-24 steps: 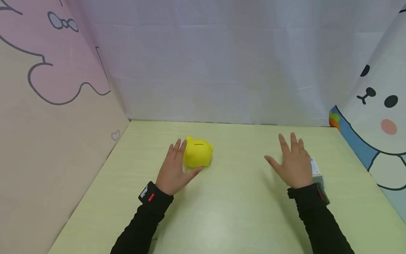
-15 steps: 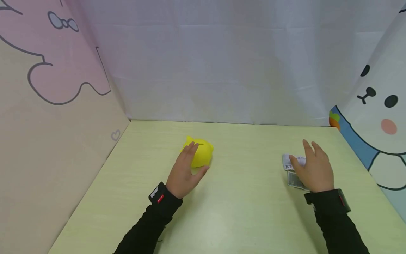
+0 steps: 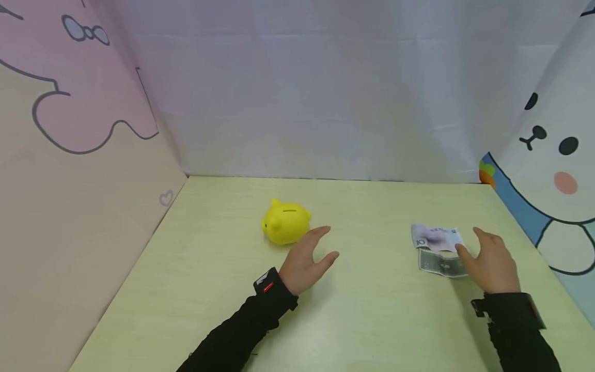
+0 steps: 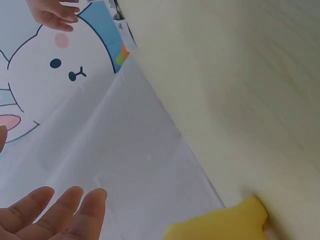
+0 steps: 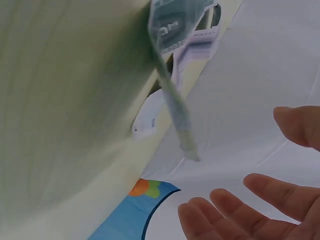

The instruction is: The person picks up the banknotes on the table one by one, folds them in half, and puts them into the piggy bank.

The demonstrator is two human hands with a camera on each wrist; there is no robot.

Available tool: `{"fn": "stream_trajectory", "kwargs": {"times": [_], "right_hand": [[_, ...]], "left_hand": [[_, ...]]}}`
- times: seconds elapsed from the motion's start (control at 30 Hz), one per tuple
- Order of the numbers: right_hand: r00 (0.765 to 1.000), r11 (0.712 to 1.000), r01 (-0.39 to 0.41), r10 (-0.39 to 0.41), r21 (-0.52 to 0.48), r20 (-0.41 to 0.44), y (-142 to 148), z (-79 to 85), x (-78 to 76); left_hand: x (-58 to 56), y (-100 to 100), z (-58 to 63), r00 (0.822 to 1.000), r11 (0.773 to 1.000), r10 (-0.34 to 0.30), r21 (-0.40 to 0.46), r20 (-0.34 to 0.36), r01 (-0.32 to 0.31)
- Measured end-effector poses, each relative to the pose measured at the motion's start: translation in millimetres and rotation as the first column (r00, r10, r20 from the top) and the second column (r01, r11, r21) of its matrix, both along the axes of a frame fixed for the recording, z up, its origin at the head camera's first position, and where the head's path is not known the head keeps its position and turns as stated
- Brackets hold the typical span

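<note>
A yellow piggy bank with a slot on top stands left of the table's middle; part of it shows in the left wrist view. My left hand hovers in front and to the right of it, thumb and fingers apart, holding nothing. Toward the right lie two creased banknotes: a purple one behind and a grey-green one in front. Just right of these is my right hand, with thumb and fingers spread and nothing in its grasp. In the right wrist view the grey-green banknote curls off the tabletop.
The pale wooden table meets a white cloth backdrop at its far edge. Printed cartoon panels stand at both sides, a pink figure on the left and a white bear on the right.
Both hands have moved to the right and somewhat nearer. The left one no longer covers part of the piggy bank, and the right one has uncovered most of the banknotes.
</note>
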State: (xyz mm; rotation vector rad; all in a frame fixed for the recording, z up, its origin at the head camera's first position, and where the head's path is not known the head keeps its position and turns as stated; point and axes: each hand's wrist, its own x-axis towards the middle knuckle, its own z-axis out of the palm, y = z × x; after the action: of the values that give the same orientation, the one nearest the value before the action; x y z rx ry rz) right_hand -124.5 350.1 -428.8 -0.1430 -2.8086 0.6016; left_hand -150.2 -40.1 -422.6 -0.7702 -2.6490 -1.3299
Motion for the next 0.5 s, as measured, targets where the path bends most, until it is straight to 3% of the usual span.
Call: {"fn": "stream_trajectory", "kwargs": {"times": [0.17, 0.5], "right_hand": [[0.997, 1.0, 0.013, -0.012, -0.008, 0.08, 9.7, -3.0, 4.4], [0.975, 0.997, 0.07, -0.066, -0.014, 0.213, 17.4, -7.1, 1.0]], "left_hand": [[0.6, 20.0, -4.3, 0.995, 0.998, -0.059, 0.023, 0.079, 0.058], [-2.4, 54.7, -10.3, 0.98, 0.991, -0.134, 0.036, 0.145, 0.13]]}}
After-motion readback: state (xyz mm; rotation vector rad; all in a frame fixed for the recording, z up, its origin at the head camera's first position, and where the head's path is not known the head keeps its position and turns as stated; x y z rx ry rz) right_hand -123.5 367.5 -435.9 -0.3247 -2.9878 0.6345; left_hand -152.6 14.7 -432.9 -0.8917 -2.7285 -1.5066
